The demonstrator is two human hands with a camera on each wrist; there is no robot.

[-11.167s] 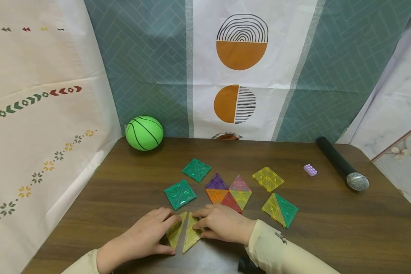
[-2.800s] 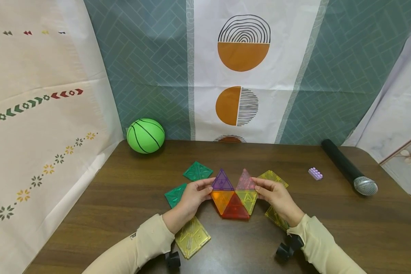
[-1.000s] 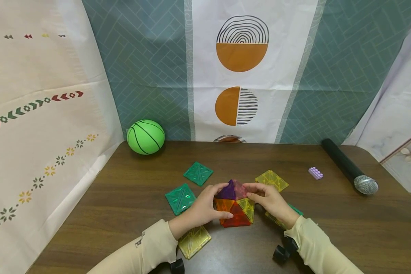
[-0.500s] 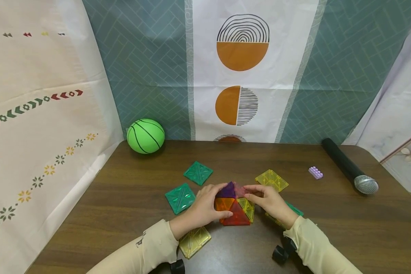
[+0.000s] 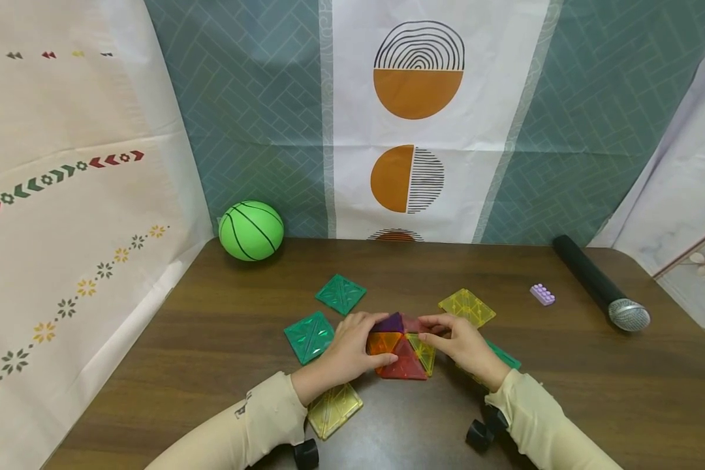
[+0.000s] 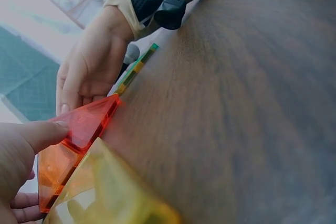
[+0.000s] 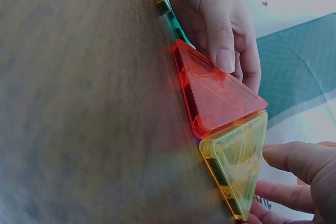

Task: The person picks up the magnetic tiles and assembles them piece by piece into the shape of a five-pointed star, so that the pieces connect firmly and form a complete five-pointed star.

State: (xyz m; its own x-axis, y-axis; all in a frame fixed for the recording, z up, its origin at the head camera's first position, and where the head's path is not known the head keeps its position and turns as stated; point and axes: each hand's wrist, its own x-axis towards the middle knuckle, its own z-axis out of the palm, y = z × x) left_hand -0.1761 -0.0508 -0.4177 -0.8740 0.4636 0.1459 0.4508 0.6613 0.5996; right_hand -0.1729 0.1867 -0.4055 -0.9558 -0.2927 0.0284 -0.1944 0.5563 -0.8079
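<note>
Several triangular magnetic tiles meet at a peak as a low pyramid on the table, mid-head view: purple (image 5: 392, 322), pink (image 5: 412, 324), orange (image 5: 383, 342), red (image 5: 404, 367) and yellow (image 5: 425, 353). My left hand (image 5: 346, 349) grips its left side, fingers behind and thumb on the front; in the left wrist view the thumb touches the red tile (image 6: 90, 121). My right hand (image 5: 461, 343) holds the right side by the pink tile, which its fingers partly hide. The right wrist view shows its fingertips beside the yellow tile (image 7: 239, 156).
Two green tile squares (image 5: 310, 337) lie left of the pyramid. A yellow square (image 5: 335, 410) sits near my left wrist. Another yellow square (image 5: 467, 308) and a partly hidden green-yellow one (image 5: 503, 354) lie right. Farther off are a ball (image 5: 251, 230), a purple brick (image 5: 542, 294) and a microphone (image 5: 599, 282).
Earlier my hands lay on the front yellow triangles, then held the coloured tile row flat. The row has since folded into a pyramid. Over the last second, both hands have barely moved.
</note>
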